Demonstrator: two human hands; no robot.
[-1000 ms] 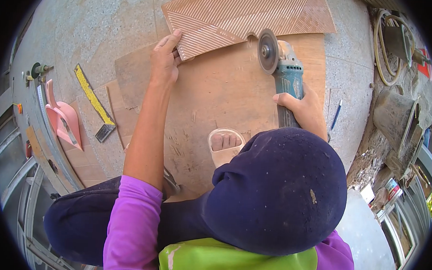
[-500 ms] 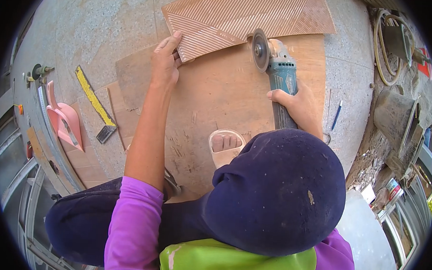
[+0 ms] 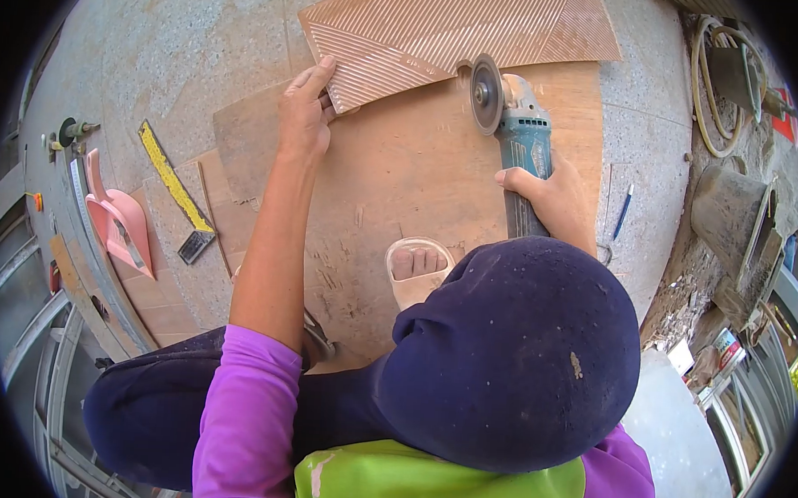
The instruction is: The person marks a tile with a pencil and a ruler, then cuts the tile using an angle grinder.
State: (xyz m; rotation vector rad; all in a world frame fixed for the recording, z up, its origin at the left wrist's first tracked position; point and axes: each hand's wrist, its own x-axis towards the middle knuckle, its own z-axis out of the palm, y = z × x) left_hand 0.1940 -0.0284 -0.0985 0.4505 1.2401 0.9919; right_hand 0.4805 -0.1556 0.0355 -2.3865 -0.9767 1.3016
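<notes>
A ribbed brown tile (image 3: pixel 462 29) lies at the top, over a wooden board (image 3: pixel 402 178). My left hand (image 3: pixel 309 112) grips the tile's lower left corner, thumb on top and fingers at the edge. My right hand (image 3: pixel 553 193) is closed around the body of a teal angle grinder (image 3: pixel 525 148). The grinder's disc (image 3: pixel 486 94) stands upright just below the tile's lower edge, beside a small notch there. Whether the disc touches the tile I cannot tell.
On the left lie a yellow square (image 3: pixel 175 177) with a dark handle and a pink dustpan (image 3: pixel 119 228). A blue pen (image 3: pixel 624 213) is on the floor at right, near a coiled hose (image 3: pixel 701 93). My sandalled foot (image 3: pixel 418 266) rests on the board.
My right hand has shifted the grinder slightly to the right, and its disc sits a little farther from the tile's notch. My left hand has stayed in place.
</notes>
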